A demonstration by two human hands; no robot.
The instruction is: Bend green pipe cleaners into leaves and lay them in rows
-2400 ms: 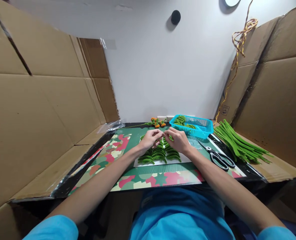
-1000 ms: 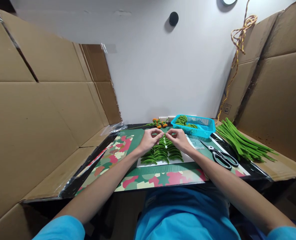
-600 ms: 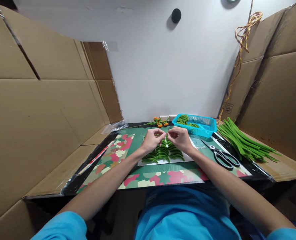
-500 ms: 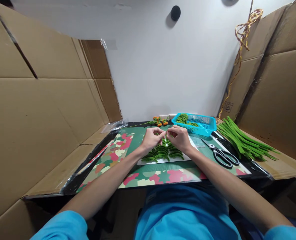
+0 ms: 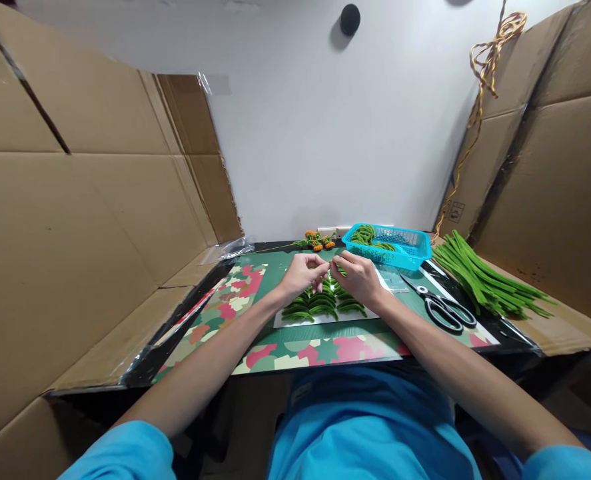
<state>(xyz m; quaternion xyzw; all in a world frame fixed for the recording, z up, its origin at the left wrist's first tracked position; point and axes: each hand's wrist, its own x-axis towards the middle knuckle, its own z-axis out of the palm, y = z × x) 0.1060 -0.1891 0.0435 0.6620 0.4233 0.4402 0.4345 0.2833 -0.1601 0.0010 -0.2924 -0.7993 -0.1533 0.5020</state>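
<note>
My left hand (image 5: 302, 275) and my right hand (image 5: 355, 275) meet fingertip to fingertip above a white sheet (image 5: 295, 323). Both are closed in a pinch on a short green pipe cleaner (image 5: 330, 263), mostly hidden by the fingers. On the sheet beneath them lie curved green pipe cleaner pieces (image 5: 322, 306), set out in rows; my hands cover the far part. To the right of my right hand lie black-handled scissors (image 5: 442, 311), their blades pointing toward the basket.
A blue plastic basket (image 5: 415, 259) with bent green pieces (image 5: 364, 235) stands at the back. Long green pipe cleaners (image 5: 485, 280) are piled at right. Orange flowers (image 5: 318, 241) lie behind my hands. Cardboard walls (image 5: 95, 220) flank the patterned mat (image 5: 300, 357).
My fingers have shifted slightly at the pinch, and the right hand's fingers have turned a little. The view has tilted very slightly; everything else on the table stays put.
</note>
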